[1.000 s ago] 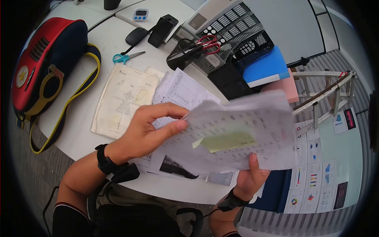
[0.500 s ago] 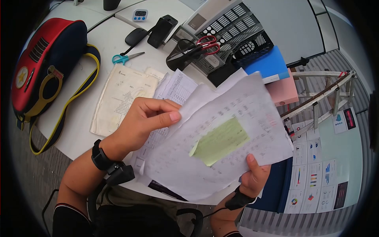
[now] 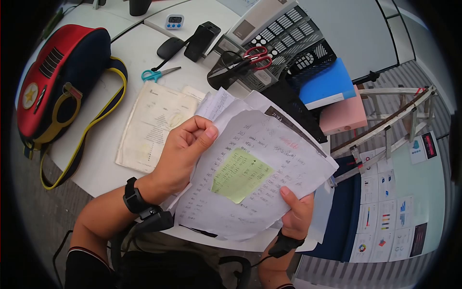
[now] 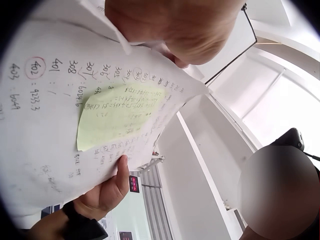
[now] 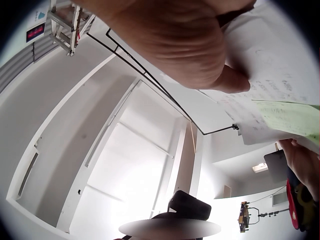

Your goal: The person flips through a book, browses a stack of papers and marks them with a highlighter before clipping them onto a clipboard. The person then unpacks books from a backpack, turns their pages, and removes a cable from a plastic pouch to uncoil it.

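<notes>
In the head view, a few white handwritten sheets (image 3: 269,144) are raised over the desk, overlapping one another. A green sticky note (image 3: 240,176) lies on the front sheet, among rows of numbers. My left hand (image 3: 180,154) pinches the upper left edge of the sheets between thumb and finger. At the lower right edge my right hand (image 3: 299,212) grips them, thumb on the front and fingers hidden behind. The left wrist view shows the same note (image 4: 117,115) close up, with the right hand (image 4: 107,195) at the far edge.
Left of the sheets lie a worn booklet (image 3: 151,125) and teal scissors (image 3: 156,74). A red and navy bag (image 3: 62,77) stands at the desk's left. Behind are a pen holder (image 3: 226,74) with red scissors, black file racks, a blue folder (image 3: 325,84) and a pink box (image 3: 344,113).
The sheets have tilted and turned so their written face shows more squarely, and sit a little further left. My right hand has moved left with them; both hands keep their hold.
</notes>
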Demonstrator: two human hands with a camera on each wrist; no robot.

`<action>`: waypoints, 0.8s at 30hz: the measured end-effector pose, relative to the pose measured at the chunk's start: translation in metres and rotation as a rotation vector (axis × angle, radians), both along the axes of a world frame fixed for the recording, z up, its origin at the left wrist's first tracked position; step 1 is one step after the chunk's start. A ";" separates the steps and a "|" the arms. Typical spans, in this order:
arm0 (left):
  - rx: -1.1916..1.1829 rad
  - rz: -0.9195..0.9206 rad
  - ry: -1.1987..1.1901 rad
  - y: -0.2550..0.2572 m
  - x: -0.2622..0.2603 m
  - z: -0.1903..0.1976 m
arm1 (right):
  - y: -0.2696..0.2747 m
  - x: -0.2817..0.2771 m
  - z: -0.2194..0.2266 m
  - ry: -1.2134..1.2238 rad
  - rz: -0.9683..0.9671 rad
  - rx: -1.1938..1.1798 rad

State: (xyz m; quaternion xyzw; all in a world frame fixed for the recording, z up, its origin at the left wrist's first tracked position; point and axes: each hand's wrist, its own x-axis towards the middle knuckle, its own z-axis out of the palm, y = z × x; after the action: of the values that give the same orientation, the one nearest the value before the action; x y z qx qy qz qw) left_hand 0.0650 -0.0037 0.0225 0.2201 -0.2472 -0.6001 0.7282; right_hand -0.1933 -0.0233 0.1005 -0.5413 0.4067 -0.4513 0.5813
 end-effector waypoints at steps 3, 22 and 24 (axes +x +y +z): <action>-0.006 0.009 -0.032 0.000 0.000 0.002 | -0.001 0.004 -0.005 -0.031 -0.012 0.024; 0.034 0.058 -0.240 -0.006 0.006 0.001 | -0.005 0.016 -0.014 -0.030 0.031 0.157; -0.016 0.097 -0.509 -0.004 0.007 0.004 | -0.006 0.013 -0.014 -0.061 0.027 0.174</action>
State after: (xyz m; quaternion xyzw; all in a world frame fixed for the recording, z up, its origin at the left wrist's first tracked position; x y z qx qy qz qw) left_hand 0.0719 -0.0076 0.0268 0.3697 -0.4163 -0.4878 0.6724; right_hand -0.1805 -0.0289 0.0869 -0.4803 0.4194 -0.4226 0.6441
